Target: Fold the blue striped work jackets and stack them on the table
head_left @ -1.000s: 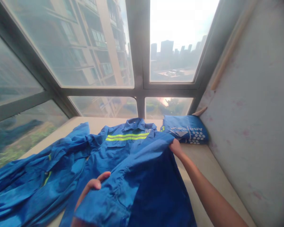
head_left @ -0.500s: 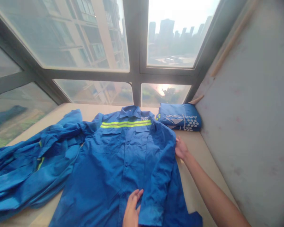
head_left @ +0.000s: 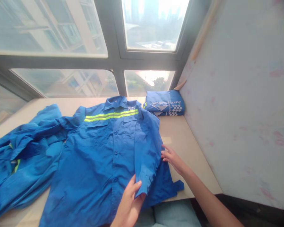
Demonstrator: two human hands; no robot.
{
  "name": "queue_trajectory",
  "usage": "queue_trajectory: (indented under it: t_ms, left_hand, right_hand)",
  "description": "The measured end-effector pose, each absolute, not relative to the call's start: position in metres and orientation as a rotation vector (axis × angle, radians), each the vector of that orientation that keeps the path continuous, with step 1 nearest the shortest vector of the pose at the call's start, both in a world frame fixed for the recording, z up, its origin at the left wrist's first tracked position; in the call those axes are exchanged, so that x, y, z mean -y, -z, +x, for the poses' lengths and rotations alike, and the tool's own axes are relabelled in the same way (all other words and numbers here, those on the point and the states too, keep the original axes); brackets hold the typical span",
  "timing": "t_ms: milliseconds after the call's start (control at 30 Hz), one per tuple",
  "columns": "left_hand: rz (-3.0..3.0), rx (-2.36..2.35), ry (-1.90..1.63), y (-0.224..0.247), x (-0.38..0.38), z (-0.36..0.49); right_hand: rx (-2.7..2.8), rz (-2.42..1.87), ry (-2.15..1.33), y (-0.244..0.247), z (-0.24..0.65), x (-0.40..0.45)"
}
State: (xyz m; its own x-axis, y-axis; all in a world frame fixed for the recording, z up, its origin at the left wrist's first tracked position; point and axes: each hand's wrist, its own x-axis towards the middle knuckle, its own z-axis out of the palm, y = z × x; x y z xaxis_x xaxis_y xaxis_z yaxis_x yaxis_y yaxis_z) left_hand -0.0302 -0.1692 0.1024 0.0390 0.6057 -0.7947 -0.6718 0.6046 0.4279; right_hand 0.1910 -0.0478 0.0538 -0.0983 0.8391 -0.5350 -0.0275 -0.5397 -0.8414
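A blue work jacket [head_left: 97, 160] with a yellow-green reflective stripe lies spread front up, collar pointing to the window. Its sleeve [head_left: 148, 151] on the right is laid down along the jacket's front. My left hand [head_left: 130, 201] grips that sleeve at the cuff, thumb on top and the other fingers partly hidden under the cloth. Beside the sleeve's outer edge is my right hand [head_left: 172, 159], open with its fingers apart, the fingertips at the cloth.
A folded blue garment [head_left: 164, 104] with white print sits at the back right. More crumpled blue clothing [head_left: 35, 157] lies on the left. The pale tabletop [head_left: 191, 151] meets a wall [head_left: 246, 104] on the right and windows [head_left: 153, 28] behind.
My left hand has taken hold of the sleeve's cuff and moved it up a little. My right hand has come down along the sleeve, its fingers now spread. The view has shifted right.
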Motion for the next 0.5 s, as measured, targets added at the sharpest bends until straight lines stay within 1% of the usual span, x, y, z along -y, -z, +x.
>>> queue_trajectory:
  t_ms: [133,200,333,500]
  left_hand:
    - [-0.016,-1.016,-0.988,-0.128,0.164,-0.025]
    - [-0.002,-0.963,-1.009,-0.133,0.163,-0.023]
    - [0.009,-0.948,-1.033,-0.124,0.170,-0.022]
    - [0.052,-1.113,-0.950,-0.102,0.182,-0.020]
  right_hand:
    - [0.997,-1.588,-1.717,-0.063,0.192,0.057]
    - [0.947,-1.464,-1.824,-0.070,0.190,0.065]
    - [0.714,-1.098,-2.038,-0.078,0.185,0.098]
    - [0.706,-1.203,-1.957,-0.073,0.184,0.132]
